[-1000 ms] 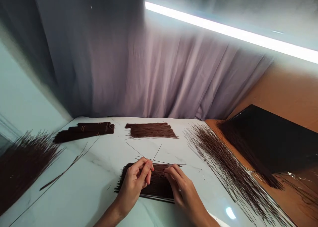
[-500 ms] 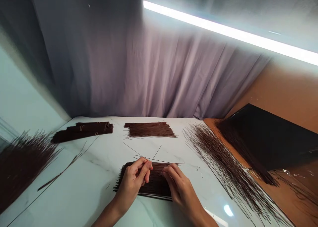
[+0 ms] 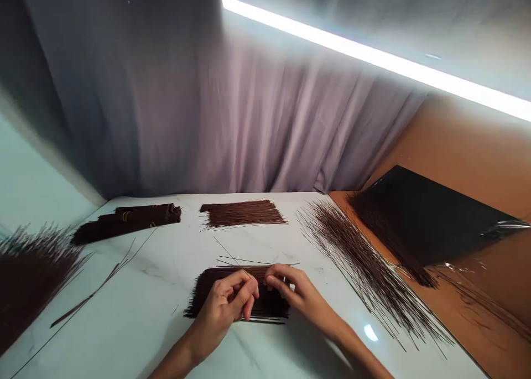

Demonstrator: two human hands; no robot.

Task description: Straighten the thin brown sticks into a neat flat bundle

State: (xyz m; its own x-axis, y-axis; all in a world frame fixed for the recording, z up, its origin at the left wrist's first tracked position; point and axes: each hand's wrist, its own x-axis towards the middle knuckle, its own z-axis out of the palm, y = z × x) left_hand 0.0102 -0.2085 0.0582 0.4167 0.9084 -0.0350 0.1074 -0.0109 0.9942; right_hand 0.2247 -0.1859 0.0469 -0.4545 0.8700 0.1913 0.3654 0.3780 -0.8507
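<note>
A thin dark brown stick point(image 3: 227, 253) slants up and away from my left hand point(image 3: 232, 299), which pinches it between thumb and fingers. My right hand point(image 3: 289, 285) is close beside it, thumb and forefinger brought together; whatever they may hold is too fine to make out. Under both hands lies a dense, flat bundle of brown sticks point(image 3: 203, 290), partly covered by them. A few loose sticks point(image 3: 269, 261) rest along the bundle's far edge.
Another flat bundle point(image 3: 244, 213) lies farther back on the white table point(image 3: 166, 290). Tied dark rolls point(image 3: 136, 219) are at the back left, above some loose strands point(image 3: 89, 297). Spread sticks point(image 3: 365, 252) run down the right side, beside a black sheet point(image 3: 431, 218). A brown pile point(image 3: 33, 279) sits far left.
My right hand has moved up and left, nearer my left hand. The second stick that crossed above my left fingers no longer shows there. The whole view has shifted slightly.
</note>
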